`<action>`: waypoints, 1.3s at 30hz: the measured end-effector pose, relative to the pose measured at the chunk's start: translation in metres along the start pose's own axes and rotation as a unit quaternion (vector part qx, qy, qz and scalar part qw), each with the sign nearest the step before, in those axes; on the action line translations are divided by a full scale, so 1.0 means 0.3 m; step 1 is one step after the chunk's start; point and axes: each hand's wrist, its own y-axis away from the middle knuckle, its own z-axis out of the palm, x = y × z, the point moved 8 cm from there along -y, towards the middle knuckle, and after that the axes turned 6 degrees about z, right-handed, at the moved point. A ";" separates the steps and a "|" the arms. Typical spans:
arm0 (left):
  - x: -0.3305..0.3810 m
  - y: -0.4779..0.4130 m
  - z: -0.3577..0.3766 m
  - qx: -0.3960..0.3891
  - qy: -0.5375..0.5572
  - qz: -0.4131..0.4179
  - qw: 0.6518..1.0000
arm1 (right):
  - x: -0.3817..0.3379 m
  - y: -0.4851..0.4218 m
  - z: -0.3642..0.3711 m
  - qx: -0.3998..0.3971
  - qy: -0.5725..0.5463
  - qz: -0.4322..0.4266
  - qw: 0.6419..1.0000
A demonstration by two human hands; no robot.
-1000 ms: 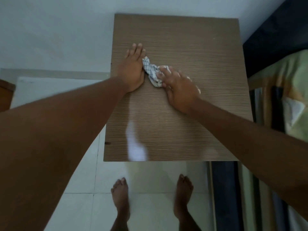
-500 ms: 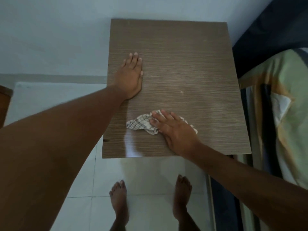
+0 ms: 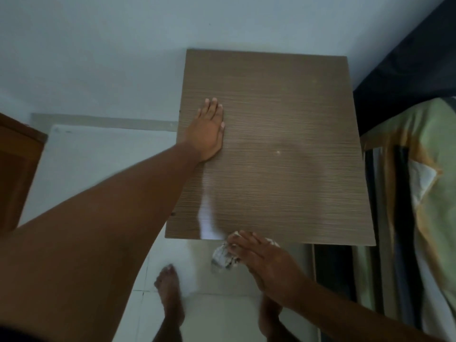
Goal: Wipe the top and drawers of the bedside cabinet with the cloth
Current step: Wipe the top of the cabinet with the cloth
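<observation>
Pressed flat with fingers spread, the left hand (image 3: 209, 129) rests open on the brown wood-grain cabinet top (image 3: 283, 149) at nine o'clock. At six o'clock, over the front edge, the right hand (image 3: 269, 262) clutches the crumpled white checked cloth (image 3: 223, 257).

Hidden drawers, a half-covered cloth, arms and bed cropped by the frame

The bedside cabinet (image 3: 283, 144) shows only its top; its drawers lie out of sight beneath it. The right hand (image 3: 269, 265) is blurred and covers most of the cloth (image 3: 223, 257), whose check pattern smears. Both forearms run off the lower edge, the right foot (image 3: 270, 317) sits partly behind the wrist, and the bed (image 3: 424, 193) is cut by the right edge
</observation>
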 end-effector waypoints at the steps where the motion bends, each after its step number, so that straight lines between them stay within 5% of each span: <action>1: -0.004 -0.003 -0.003 -0.005 -0.002 -0.001 1.000 | -0.004 0.002 -0.012 0.004 -0.050 0.034 0.998; 8: -0.055 -0.048 -0.046 -0.025 -0.026 0.026 0.999 | 0.043 -0.215 -0.237 0.173 -0.219 0.217 0.935; 17: -0.133 -0.206 -0.067 -0.052 -0.078 0.021 0.995 | 0.337 -0.712 -0.442 0.281 -0.147 0.247 0.916; 25: -0.228 -0.286 -0.147 0.054 -0.026 0.044 0.997 | 0.540 -1.146 -0.614 0.323 -0.053 0.226 0.917; 31: -0.314 -0.288 -0.134 0.056 0.018 0.012 0.998 | 0.593 -1.327 -0.492 0.148 0.064 0.214 0.964; 39: -0.330 -0.274 -0.137 0.091 0.073 0.016 0.993 | 0.543 -1.308 -0.434 0.068 0.149 0.183 0.969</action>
